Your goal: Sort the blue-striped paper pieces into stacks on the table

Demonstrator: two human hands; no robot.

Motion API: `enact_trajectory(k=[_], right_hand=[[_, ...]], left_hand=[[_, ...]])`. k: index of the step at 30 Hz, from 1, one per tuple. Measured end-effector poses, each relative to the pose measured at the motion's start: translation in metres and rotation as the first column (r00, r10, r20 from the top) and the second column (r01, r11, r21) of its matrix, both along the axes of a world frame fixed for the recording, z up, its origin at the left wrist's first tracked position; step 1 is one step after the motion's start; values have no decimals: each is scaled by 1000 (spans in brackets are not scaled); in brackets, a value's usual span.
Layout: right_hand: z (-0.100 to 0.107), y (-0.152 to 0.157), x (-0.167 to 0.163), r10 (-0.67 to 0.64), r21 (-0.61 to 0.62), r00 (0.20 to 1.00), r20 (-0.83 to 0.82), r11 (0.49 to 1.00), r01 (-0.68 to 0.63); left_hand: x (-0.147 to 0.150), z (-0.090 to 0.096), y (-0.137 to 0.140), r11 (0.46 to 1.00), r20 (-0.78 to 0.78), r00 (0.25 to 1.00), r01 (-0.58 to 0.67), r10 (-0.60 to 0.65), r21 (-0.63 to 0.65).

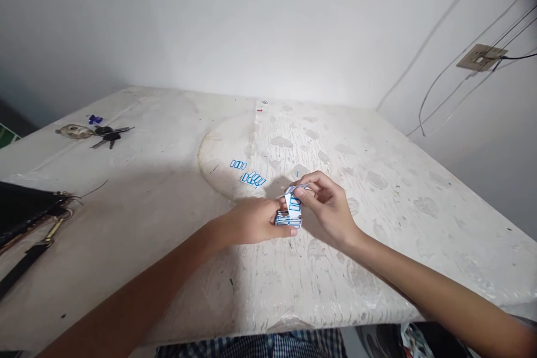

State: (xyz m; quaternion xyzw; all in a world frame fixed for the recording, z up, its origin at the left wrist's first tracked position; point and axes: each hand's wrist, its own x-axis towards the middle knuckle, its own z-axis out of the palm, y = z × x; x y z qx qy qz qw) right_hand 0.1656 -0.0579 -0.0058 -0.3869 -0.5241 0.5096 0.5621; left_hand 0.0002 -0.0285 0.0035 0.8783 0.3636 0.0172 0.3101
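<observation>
A sheet of small white labels with blue borders (292, 210) is held between both hands just above the table (377, 190). My left hand (251, 222) grips its lower, folded part with thumb and fingers. My right hand (325, 204) pinches the upper strip, which curls upward. Two short strips of the same blue-bordered labels (253, 179) lie flat on the table just beyond my left hand, inside a faint round mark.
A bunch of keys (108, 134) with a metal fob and a small blue piece lies at the far left. A black bag with straps (25, 207) sits at the left edge. White walls close in behind and right, with cables and a wall socket (480, 57).
</observation>
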Motion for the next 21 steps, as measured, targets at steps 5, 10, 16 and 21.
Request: enact_trajectory(k=[5,10,16,21], right_hand=[[-5,-1,-3,-2,-57,999,-38,998,0],[-5,-1,-4,-23,-125,991,-129,992,7],[-2,4,-5,-91,-163,981,-170,985,63],[-3,25,1,-223,-70,971,-91,974,217]], left_hand=[[1,-2,-1,999,4,1000,-29,29,45],[3,-2,-5,994,-53,996,-69,74,84],[5,2,-6,989,-85,992,-88,98,116],[4,2,-6,988,-76,994,-66,77,136]])
